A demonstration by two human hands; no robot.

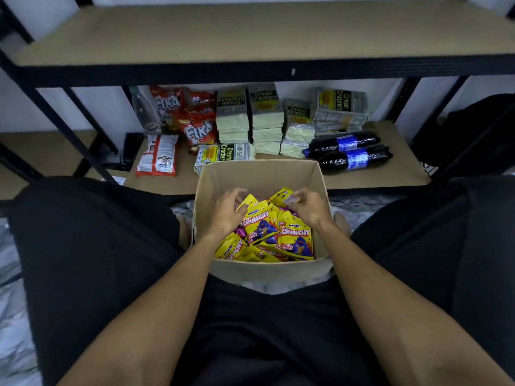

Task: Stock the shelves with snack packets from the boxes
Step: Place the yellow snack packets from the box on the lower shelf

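The yellow packets [262, 222] in the box [259, 174] read "CRUNCHY" in big letters, with a small "MONSTER" above and "PEDAS" on a red band below. On the shelf [390, 174], the red bags [199, 132] read "FIKA", and a white bag [158, 158] shows the same word upside down. The packs [263, 104] read "Cream Crackers". The flat pack [223, 156] adds "HUP SEN", cut off. The blue labels on the dark rolls [348, 143] are too blurred to read.

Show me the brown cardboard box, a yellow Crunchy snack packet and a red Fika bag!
Brown cardboard box [259, 176]: head view, far inside wall.
Yellow Crunchy snack packet [296, 233]: head view, printed front.
Red Fika snack bag [199, 132]: head view, white logo lettering.
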